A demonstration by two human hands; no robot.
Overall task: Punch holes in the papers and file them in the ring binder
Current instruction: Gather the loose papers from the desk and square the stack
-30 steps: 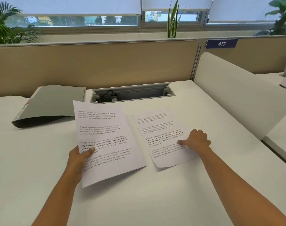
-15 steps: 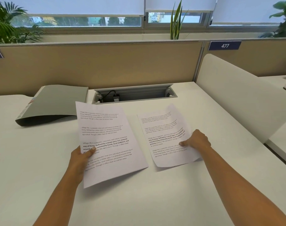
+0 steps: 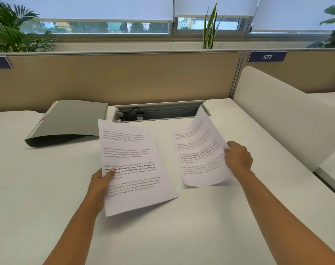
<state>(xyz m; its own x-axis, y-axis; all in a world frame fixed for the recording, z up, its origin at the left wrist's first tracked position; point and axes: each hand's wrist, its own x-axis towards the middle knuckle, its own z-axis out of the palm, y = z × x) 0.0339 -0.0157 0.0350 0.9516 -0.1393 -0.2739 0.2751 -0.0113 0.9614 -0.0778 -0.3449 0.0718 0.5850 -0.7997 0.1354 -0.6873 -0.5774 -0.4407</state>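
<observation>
The right hand [image 3: 238,159] slid from the right sheet's [image 3: 201,155] printed face out to its right edge and pinched it there. That sheet, which had lain flat on the desk [image 3: 48,188] a second before, was lifted and curled, its far corner rising in front of the cable tray [image 3: 159,111], only its near edge close to the desk.

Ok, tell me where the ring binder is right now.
In the head view the grey ring binder lies closed on the desk at the far left, against the partition, left of the open cable tray and beyond the left hand.
</observation>
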